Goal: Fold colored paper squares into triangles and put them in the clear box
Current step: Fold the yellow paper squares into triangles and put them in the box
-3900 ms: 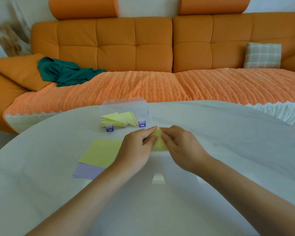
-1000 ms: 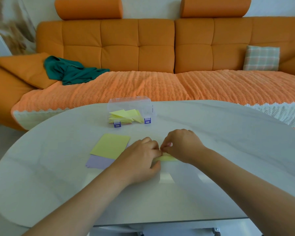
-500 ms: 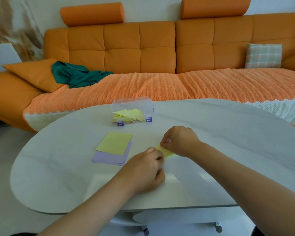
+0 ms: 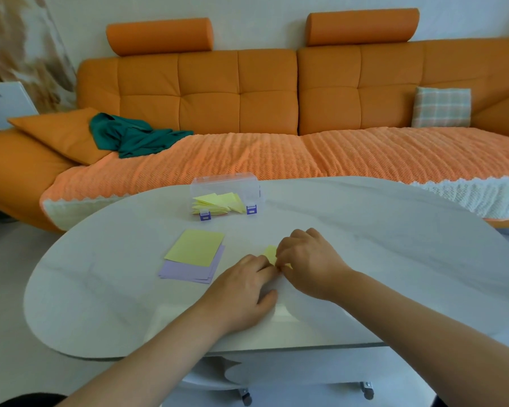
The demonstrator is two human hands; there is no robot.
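A small folded yellow paper (image 4: 270,252) lies on the white table (image 4: 379,248), mostly hidden between my hands. My right hand (image 4: 309,259) has its fingers curled over the paper and pinches its near edge. My left hand (image 4: 243,289) rests on the table with its fingertips against the paper's left side and its thumb apart on the tabletop. The clear box (image 4: 224,180) with purple latches stands further back, open, with several yellow folded triangles (image 4: 218,202) in it. A yellow square (image 4: 196,247) lies on a stack of purple squares (image 4: 185,273) to the left of my hands.
An orange sofa (image 4: 247,92) with a ribbed orange cover runs behind the table. A green cloth (image 4: 130,136) and a checked cushion (image 4: 441,107) lie on it. The table's near edge curves just below my forearms.
My left hand, which had drawn back from the paper, has moved forward to touch it again. My right hand stayed on the paper. The view has pulled back and up.
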